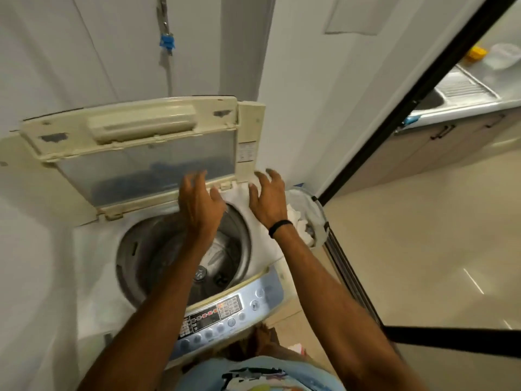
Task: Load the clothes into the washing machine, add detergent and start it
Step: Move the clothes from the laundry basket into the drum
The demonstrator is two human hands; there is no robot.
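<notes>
A top-loading washing machine (93,277) stands in front of me with its lid (141,153) folded up against the wall. The steel drum (225,263) shows no clothes in the part I can see. My left hand (198,200) hovers over the drum's far rim near the lid's lower edge, fingers spread and holding nothing. My right hand (269,200), with a black band at the wrist, rests flat on the machine's white top beside the lid, fingers apart. A laundry basket (313,213) with light clothes (298,221) sits just right of the machine. I see no detergent.
The blue control panel (225,314) with round buttons faces me at the machine's front. A water hose with a blue tap fitting (167,43) hangs on the wall behind. To the right, a black-framed glass door (394,114) opens onto a kitchen with a steel sink (456,91).
</notes>
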